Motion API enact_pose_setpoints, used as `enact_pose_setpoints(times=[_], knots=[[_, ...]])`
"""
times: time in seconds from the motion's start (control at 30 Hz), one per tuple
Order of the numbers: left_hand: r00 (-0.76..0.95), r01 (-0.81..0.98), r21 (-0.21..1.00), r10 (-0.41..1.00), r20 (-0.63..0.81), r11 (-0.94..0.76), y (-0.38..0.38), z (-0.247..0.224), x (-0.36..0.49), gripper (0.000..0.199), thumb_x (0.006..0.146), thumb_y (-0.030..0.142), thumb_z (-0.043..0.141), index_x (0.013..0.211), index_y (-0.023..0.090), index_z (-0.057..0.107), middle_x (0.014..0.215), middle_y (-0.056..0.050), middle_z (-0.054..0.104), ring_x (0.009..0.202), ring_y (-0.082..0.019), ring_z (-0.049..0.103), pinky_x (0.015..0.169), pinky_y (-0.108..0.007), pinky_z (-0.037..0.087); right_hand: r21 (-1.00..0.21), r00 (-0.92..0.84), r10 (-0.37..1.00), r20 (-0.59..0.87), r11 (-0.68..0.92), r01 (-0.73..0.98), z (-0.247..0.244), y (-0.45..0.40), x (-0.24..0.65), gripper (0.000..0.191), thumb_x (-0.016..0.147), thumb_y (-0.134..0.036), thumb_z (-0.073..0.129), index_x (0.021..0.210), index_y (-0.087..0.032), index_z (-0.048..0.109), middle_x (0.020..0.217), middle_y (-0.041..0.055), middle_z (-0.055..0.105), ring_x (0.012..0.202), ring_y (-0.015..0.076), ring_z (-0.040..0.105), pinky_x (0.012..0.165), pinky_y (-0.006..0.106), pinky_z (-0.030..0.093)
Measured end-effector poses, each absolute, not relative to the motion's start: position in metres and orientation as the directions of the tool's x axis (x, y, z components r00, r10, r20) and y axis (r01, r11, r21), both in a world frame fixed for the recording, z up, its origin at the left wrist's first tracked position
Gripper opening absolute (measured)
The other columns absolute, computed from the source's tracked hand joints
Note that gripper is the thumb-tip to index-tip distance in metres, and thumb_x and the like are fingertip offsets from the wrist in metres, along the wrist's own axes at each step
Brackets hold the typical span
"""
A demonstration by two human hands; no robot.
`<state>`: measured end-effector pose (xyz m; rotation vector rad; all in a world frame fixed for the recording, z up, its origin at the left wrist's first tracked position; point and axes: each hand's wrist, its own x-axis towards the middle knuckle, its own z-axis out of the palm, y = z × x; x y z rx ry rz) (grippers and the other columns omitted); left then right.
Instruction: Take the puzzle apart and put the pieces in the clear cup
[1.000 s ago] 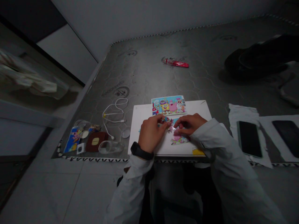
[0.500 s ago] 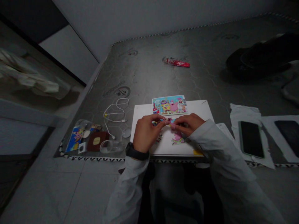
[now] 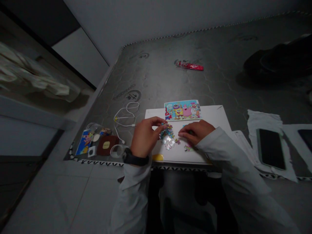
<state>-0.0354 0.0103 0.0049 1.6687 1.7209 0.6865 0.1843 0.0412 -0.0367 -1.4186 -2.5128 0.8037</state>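
A white box (image 3: 175,157) lies at the table's front edge. Small jigsaw pieces (image 3: 168,140) are heaped on it, some showing pale backs. My left hand (image 3: 147,135), with a black wristband, reaches the heap from the left; its thumb and forefinger pinch at the pile's upper edge, and what they hold is too small to name. My right hand (image 3: 196,131) is closed over the box's right half, fingertips together, covering part of a pink joined section (image 3: 188,148); whether it grips a piece is hidden. Behind both hands lies a cartoon picture card (image 3: 182,110).
At the left are a brown box (image 3: 106,145), a blue cartoon packet (image 3: 84,142), a clear cup (image 3: 117,151) and a white cable (image 3: 126,112). A red packet (image 3: 191,66) lies farther back. Phones (image 3: 271,149) on white cloths and a black object (image 3: 268,66) are at the right.
My hands have drawn apart: the left has moved left to the loose pieces, the right stays over the right half. The heap between them is now visible. The view has shifted slightly.
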Motion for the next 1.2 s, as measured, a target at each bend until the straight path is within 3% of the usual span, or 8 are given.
enact_pose_setpoints(times=[0.17,0.33,0.5,0.93,1.1,1.2], knots=[[0.177,0.646,0.763,0.978,-0.106,-0.034,0.008,0.0,-0.031,0.011,0.086,0.023,0.07,0.096,0.021,0.075,0.09,0.0,0.075,0.055,-0.007,0.059,0.06,-0.022,0.046,-0.612,-0.497,0.864,0.075,0.434,0.662,-0.026,0.038,0.177,0.029,0.089,-0.047,0.063,0.103,-0.027,0.078,0.079,0.0003,0.074,0.068,0.0151,0.062,0.068,0.029,0.042],[0.172,0.676,0.736,0.978,-0.119,-0.029,0.008,0.001,-0.029,0.011,0.086,0.024,0.072,0.095,0.023,0.078,0.093,0.0,0.077,0.061,-0.009,0.062,0.061,-0.022,0.046,-0.618,-0.538,0.838,0.096,0.474,0.627,-0.03,0.04,0.175,0.014,0.084,-0.038,0.07,0.089,-0.028,0.078,0.075,-0.0018,0.073,0.065,0.0139,0.06,0.065,0.028,0.04],[0.164,0.669,0.743,0.98,-0.111,-0.028,0.008,0.002,-0.033,0.013,0.085,0.028,0.074,0.096,0.023,0.078,0.092,-0.001,0.077,0.066,-0.011,0.063,0.062,-0.023,0.046,-0.584,-0.575,0.802,0.16,0.547,0.6,-0.035,0.041,0.177,0.017,0.089,-0.037,0.064,0.088,-0.025,0.076,0.079,-0.0003,0.074,0.065,0.0147,0.06,0.068,0.03,0.04],[0.173,0.719,0.694,0.977,-0.125,-0.039,0.006,0.006,-0.03,0.01,0.087,0.027,0.071,0.093,0.023,0.078,0.09,-0.001,0.077,0.079,-0.015,0.067,0.074,-0.027,0.047,-0.514,-0.607,0.791,0.074,0.552,0.657,-0.032,0.04,0.18,0.022,0.094,-0.042,0.057,0.092,-0.026,0.072,0.092,0.0012,0.076,0.09,0.0218,0.066,0.081,0.039,0.034],[0.127,0.763,0.644,0.989,-0.07,-0.053,0.004,0.007,-0.027,0.009,0.087,0.028,0.071,0.092,0.023,0.076,0.094,-0.001,0.078,0.082,-0.017,0.068,0.076,-0.029,0.047,-0.653,-0.48,0.873,-0.089,0.313,0.69,-0.026,0.038,0.18,0.025,0.088,-0.041,0.057,0.088,-0.023,0.074,0.077,0.0015,0.072,0.071,0.0169,0.062,0.066,0.03,0.041],[0.068,0.797,0.603,0.997,-0.035,-0.033,0.004,0.01,-0.031,0.01,0.088,0.028,0.07,0.094,0.024,0.076,0.096,-0.001,0.078,0.082,-0.018,0.068,0.077,-0.03,0.047,-0.69,-0.435,0.895,-0.097,0.254,0.678,-0.023,0.037,0.185,0.022,0.086,-0.038,0.06,0.084,-0.023,0.075,0.071,-0.0002,0.07,0.064,0.0146,0.059,0.062,0.028,0.04]])
